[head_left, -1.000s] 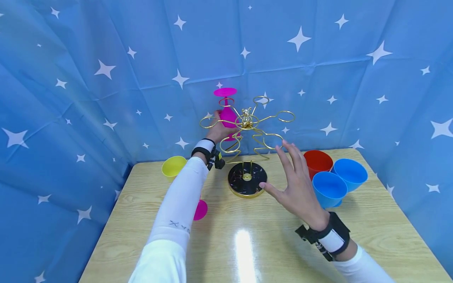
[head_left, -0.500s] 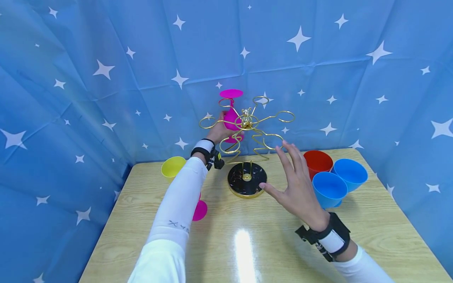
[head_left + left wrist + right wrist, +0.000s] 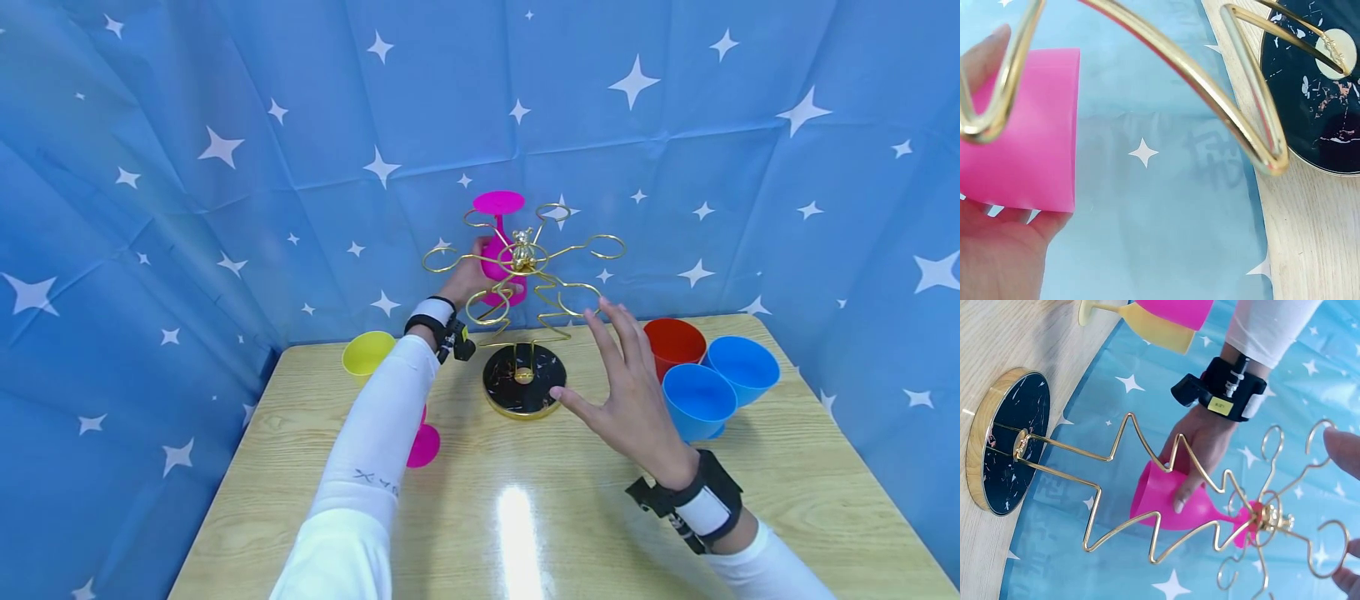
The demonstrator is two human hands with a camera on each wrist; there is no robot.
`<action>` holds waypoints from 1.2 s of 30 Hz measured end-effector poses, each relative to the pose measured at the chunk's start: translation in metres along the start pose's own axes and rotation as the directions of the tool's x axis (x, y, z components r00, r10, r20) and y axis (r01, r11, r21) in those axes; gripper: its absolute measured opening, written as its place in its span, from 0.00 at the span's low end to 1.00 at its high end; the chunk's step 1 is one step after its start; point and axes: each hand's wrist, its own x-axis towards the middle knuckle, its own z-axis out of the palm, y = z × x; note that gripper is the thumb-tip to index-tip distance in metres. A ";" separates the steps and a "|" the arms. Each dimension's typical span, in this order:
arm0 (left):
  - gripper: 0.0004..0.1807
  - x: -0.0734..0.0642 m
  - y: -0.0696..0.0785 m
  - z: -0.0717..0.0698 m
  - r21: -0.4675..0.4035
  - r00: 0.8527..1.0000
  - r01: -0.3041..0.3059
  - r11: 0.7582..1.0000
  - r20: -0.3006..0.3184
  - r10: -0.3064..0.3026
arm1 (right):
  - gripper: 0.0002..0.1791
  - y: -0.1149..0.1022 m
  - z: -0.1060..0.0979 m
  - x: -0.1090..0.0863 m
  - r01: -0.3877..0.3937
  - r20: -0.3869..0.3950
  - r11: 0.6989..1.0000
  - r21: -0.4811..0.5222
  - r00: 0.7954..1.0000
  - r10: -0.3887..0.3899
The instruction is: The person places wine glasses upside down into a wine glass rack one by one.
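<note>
My left hand [image 3: 468, 279] grips a pink plastic goblet [image 3: 494, 254] by its bowl, foot up and mouth down. The goblet is behind a gold wire glass rack [image 3: 522, 254] with open rings, a small bear on top and a round black base [image 3: 501, 387]. In the right wrist view, the goblet's bowl [image 3: 1166, 497] shows through the zigzag frame, its foot near the hub. My right hand [image 3: 637, 404] is spread at the rack's right front ring, fingertips right at the wire, fingers nearly straight.
Left on the wooden table [image 3: 300, 517] stands a yellow goblet [image 3: 367, 354]. A second pink goblet [image 3: 425, 447] is mostly hidden by the left sleeve. At right are a red goblet [image 3: 673, 343] and two blue goblets [image 3: 699, 398]. A starry blue curtain [image 3: 300, 250] hangs behind.
The pink goblet in my left hand has moved rightward and slightly down, behind the rack and closer to its centre. My right hand has stayed in place.
</note>
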 end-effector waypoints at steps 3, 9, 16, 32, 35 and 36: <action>0.55 0.001 -0.003 0.000 -0.021 1.000 -0.010 1.000 0.015 0.010 | 0.62 0.000 0.000 0.000 0.003 -0.001 1.000 -0.003 1.000 -0.003; 0.52 -0.001 -0.004 0.001 -0.121 0.998 -0.046 0.992 0.039 0.051 | 0.61 0.000 -0.001 0.000 0.002 0.002 1.000 -0.001 1.000 -0.002; 0.48 -0.017 0.010 -0.001 -0.225 0.997 -0.063 0.972 0.037 0.073 | 0.61 0.000 -0.002 0.001 0.005 0.001 1.000 0.006 1.000 -0.005; 0.52 -0.007 -0.018 -0.001 -0.177 0.999 -0.025 0.984 -0.041 0.018 | 0.61 -0.002 -0.001 0.000 -0.002 0.000 1.000 0.008 1.000 0.002; 0.52 -0.006 -0.022 -0.002 -0.159 0.999 -0.026 0.987 -0.051 0.018 | 0.61 -0.002 -0.001 0.000 0.000 -0.001 1.000 0.008 1.000 0.000; 0.52 -0.007 -0.023 -0.002 -0.154 0.998 -0.029 0.988 -0.051 0.021 | 0.62 -0.002 -0.001 0.000 -0.001 -0.001 1.000 0.008 1.000 0.001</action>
